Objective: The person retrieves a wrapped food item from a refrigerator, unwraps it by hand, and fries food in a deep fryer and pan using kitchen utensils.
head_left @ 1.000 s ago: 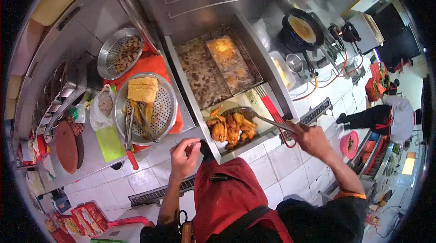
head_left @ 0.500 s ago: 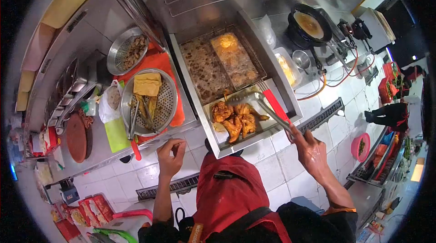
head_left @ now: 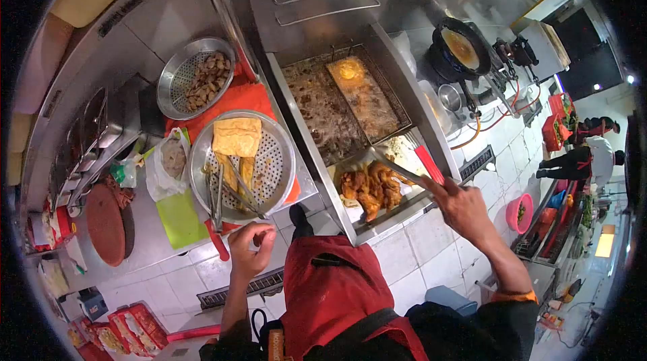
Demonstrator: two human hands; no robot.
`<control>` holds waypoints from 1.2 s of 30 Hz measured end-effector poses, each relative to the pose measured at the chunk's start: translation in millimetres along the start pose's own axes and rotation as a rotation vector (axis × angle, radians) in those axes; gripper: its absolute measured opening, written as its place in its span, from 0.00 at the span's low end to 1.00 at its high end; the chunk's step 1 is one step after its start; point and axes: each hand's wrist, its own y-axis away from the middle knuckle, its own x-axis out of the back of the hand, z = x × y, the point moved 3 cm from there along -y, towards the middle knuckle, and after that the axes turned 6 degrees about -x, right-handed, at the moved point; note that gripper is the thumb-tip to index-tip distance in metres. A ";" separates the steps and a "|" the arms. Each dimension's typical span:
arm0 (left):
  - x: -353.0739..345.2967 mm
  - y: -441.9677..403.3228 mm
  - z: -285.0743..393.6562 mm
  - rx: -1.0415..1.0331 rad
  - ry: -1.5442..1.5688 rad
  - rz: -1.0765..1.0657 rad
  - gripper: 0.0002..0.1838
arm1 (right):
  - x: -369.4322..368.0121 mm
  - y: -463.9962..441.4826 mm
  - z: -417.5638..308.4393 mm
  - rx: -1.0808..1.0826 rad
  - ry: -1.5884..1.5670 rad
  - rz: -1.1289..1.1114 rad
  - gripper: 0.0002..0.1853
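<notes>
My right hand point(head_left: 464, 209) grips the handle of a metal skimmer point(head_left: 397, 171), whose head is partly hidden behind fried chicken point(head_left: 373, 187). The brown pieces lie heaped on the near ledge of the deep fryer point(head_left: 311, 186), beside a tool's red handle point(head_left: 428, 163). My left hand point(head_left: 251, 248) hangs empty with curled fingers, below a perforated metal bowl point(head_left: 275, 175). That bowl holds a golden fried slab point(head_left: 236, 136), longer fried pieces and metal tongs point(head_left: 217, 199). In the bubbling oil, a wire basket point(head_left: 377, 108) contains a yellow frying piece point(head_left: 350, 69).
A second perforated bowl point(head_left: 176, 91) with browned pieces stands farther back on a red cloth point(head_left: 222, 106). At left are a plastic bag point(head_left: 168, 167), a green sheet point(head_left: 180, 221) and a round brown board point(head_left: 104, 225). A black wok point(head_left: 445, 51) stands right; people point(head_left: 596, 155) are beyond.
The view has shifted, with the bowls appearing larger. The skimmer's head has moved from above the chicken to behind it, near the oil's edge. My left hand stays curled.
</notes>
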 end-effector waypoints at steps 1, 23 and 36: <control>5.3 -0.7 -3.6 0.001 0.031 -0.002 0.03 | 7.5 5.0 -0.5 -0.032 0.008 -0.044 0.31; 55.7 29.1 -40.7 0.135 0.050 0.072 0.03 | -133.8 -269.2 -64.7 -0.280 -0.074 0.032 0.21; 25.7 1.1 -38.9 0.146 0.163 0.012 0.03 | -90.9 -143.1 -57.8 -0.211 -0.188 -0.078 0.17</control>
